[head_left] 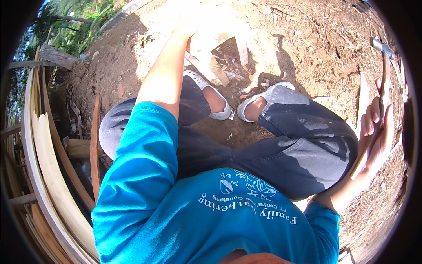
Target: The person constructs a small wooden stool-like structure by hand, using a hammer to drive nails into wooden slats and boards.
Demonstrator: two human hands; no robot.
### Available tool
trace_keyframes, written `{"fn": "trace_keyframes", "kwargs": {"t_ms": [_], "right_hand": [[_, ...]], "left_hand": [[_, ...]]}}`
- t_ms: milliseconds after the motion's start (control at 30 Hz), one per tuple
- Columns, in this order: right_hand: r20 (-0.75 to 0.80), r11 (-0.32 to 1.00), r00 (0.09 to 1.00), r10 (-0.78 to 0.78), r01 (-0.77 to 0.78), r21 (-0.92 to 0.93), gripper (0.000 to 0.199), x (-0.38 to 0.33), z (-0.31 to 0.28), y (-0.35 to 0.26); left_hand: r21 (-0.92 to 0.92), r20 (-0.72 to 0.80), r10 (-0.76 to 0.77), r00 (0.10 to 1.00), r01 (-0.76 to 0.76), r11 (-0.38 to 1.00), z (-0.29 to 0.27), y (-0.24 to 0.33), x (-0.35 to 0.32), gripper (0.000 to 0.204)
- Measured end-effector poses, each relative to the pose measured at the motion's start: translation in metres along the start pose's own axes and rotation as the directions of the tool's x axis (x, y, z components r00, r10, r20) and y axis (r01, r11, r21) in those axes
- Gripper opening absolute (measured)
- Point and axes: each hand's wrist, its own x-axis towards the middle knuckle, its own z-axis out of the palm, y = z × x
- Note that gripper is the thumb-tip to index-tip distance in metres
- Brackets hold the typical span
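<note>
My right hand (pixel 376 125), out at the right, is closed round the wooden handle of a hammer (pixel 386 81). The hammer's metal head points up and away, and its handle runs down past my palm toward the wrist. Stretched forward, my left hand (pixel 188 25) is washed out by glaring sunlight; its fingers and anything in them cannot be made out. Just beyond my shoes, wooden pieces stand at angles on the ground, among them a pale upright board (pixel 241 49) and a slanting board (pixel 203 67) below my left hand.
Long split planks (pixel 46 145) are stacked at the left, with a reddish-brown strip (pixel 95 141) beside my knee. A weathered log (pixel 59 57) lies farther off. Small litter (pixel 235 72) is scattered between the boards. My white shoes (pixel 202 83) rest on bare brown soil (pixel 325 35).
</note>
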Motion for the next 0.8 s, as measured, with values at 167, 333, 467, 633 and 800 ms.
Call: {"fn": "trace_keyframes", "kwargs": {"t_ms": [167,333,467,633,800], "right_hand": [[0.019,0.998,0.998,-0.054,0.054,-0.042,0.057,0.001,-0.001,0.005],[0.059,0.996,0.994,-0.092,0.092,0.001,0.05,0.001,0.001,0.001],[0.056,0.997,0.996,-0.074,0.071,0.037,0.047,-0.001,0.002,0.0],[0.015,0.998,0.998,-0.061,0.061,0.005,0.053,-0.002,0.0,0.0],[0.052,0.999,0.998,-0.034,0.033,0.026,0.053,-0.002,-0.001,-0.002]], "left_hand": [[0.134,-0.035,0.095,0.995,-0.09,0.987,0.003,0.019,0.003,0.074],[0.133,0.032,0.175,0.984,-0.177,0.975,0.009,0.053,-0.007,0.074],[0.107,0.047,0.206,0.977,-0.21,0.972,0.01,0.064,-0.019,0.074],[0.097,0.045,0.217,0.975,-0.221,0.97,0.005,0.065,-0.029,0.073],[0.106,0.045,0.223,0.974,-0.226,0.968,-0.003,0.056,-0.034,0.073]]}}
